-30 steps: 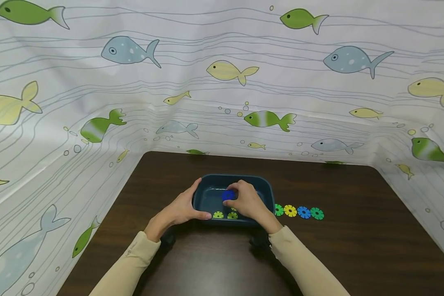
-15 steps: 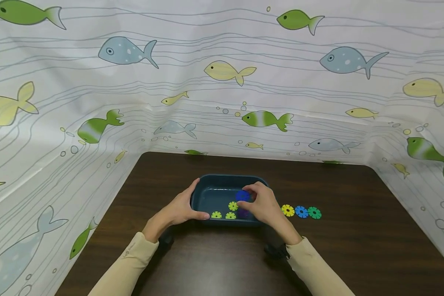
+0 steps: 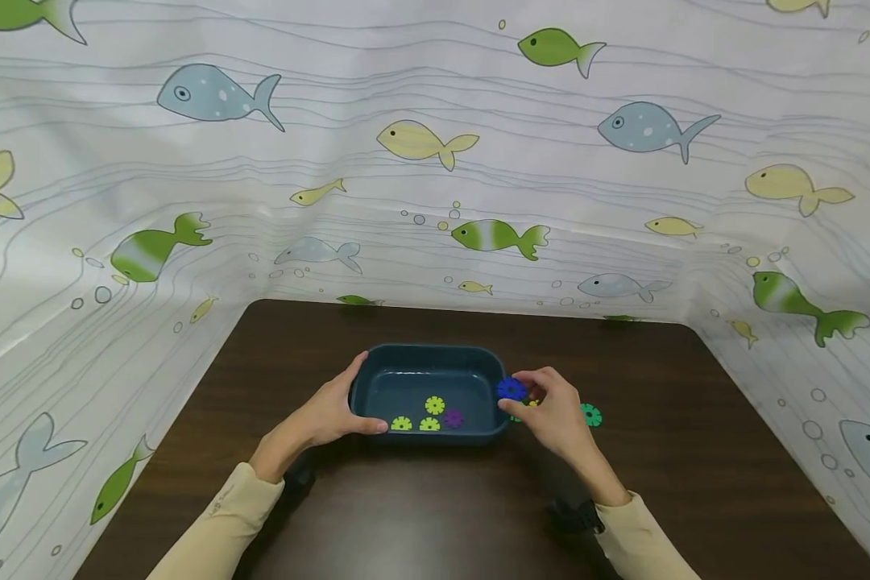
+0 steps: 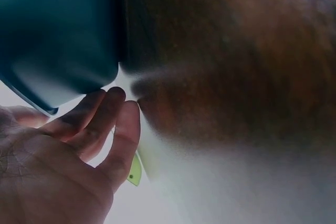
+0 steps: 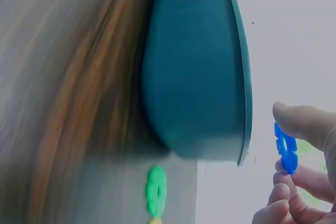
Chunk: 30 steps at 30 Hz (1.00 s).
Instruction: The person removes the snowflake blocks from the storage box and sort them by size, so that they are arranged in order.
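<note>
A dark teal plastic tub (image 3: 435, 440) sits on the table. My left hand (image 3: 326, 415) holds its left end, thumb on the front rim and fingers along the outer side. My right hand (image 3: 561, 411) pinches a blue notched building disc (image 3: 511, 390) between thumb and fingers, in the air by the tub's right rim. In the right wrist view this blue disc (image 5: 287, 148) shows nearly edge-on. On the tub's floor lie a purple disc (image 3: 453, 418) and several yellow-green discs (image 3: 435, 405).
Right of the tub, a green disc (image 3: 590, 415) lies on the dark wooden table (image 3: 667, 451). Beside the tub, another green disc (image 5: 157, 187) shows in the right wrist view; my right hand partly covers that row. A fish-patterned sheet (image 3: 406, 250) rises behind and at both sides.
My right hand has lifted the blue disc from inside the tub and carried it right, past the rim. The left hand keeps its hold. The head view has turned slightly right.
</note>
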Tool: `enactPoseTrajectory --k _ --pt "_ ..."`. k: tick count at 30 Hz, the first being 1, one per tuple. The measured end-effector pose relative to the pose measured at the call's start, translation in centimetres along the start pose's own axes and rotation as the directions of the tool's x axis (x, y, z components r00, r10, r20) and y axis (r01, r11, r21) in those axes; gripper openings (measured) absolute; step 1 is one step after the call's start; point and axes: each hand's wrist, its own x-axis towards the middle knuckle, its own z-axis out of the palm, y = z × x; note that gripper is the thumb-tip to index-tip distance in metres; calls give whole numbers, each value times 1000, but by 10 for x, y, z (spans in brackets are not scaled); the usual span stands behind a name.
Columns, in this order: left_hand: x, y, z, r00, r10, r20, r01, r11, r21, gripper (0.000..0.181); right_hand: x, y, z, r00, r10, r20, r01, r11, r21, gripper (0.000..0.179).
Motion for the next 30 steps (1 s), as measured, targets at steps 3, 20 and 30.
enactPoseTrajectory --k 3,20,30 --pt "2 0 0 1000 3 1 -3 1000 11 137 -3 12 -13 1000 9 -25 -9 1000 -18 43" --pt "4 1 -2 1000 2 12 -2 1000 20 137 -19 98 -78 983 108 -148 -134 975 -176 50" --pt "3 0 -3 1000 -4 15 4 1000 17 138 -12 127 -92 986 144 -80 -159 960 -229 51"
